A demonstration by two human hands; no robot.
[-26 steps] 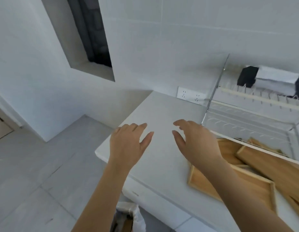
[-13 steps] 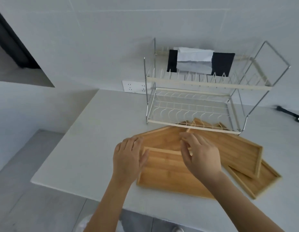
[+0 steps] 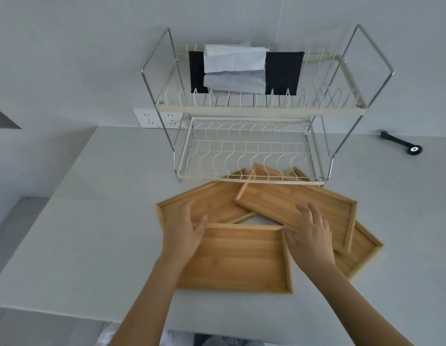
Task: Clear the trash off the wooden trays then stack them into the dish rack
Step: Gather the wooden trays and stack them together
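Half a second back both hands hovered over the pile; now they have dropped onto the near tray's short ends, and my view has tipped up enough to take in the whole rack.

Going left to right: my left hand (image 3: 184, 229) sits at the left end of the near tray (image 3: 231, 258), thumb hooked over its far left corner, fingers spread onto the tray beneath (image 3: 209, 208). I cannot tell whether it has truly closed on the rim or only rests there. The near tray lies flat on the white counter (image 3: 79, 221), closest to the edge, and looks bare; I see no trash on any tray. My right hand (image 3: 310, 236) is at its right end, fingers fanned wide and lying partly on the angled tray (image 3: 296, 203) behind it, thumb down by the near tray's right rim (again, more a placed palm than a sure grip). A fourth tray (image 3: 361, 250) pokes out further right. The dish rack (image 3: 251, 156) stands just behind the pile, its lower tier empty, cloths on the upper.

I judge the clearing done and the stacking begun. Next I need both thumbs and fingers pinching the rims, then a lift and a tilt to slot it upright between the lower wires.
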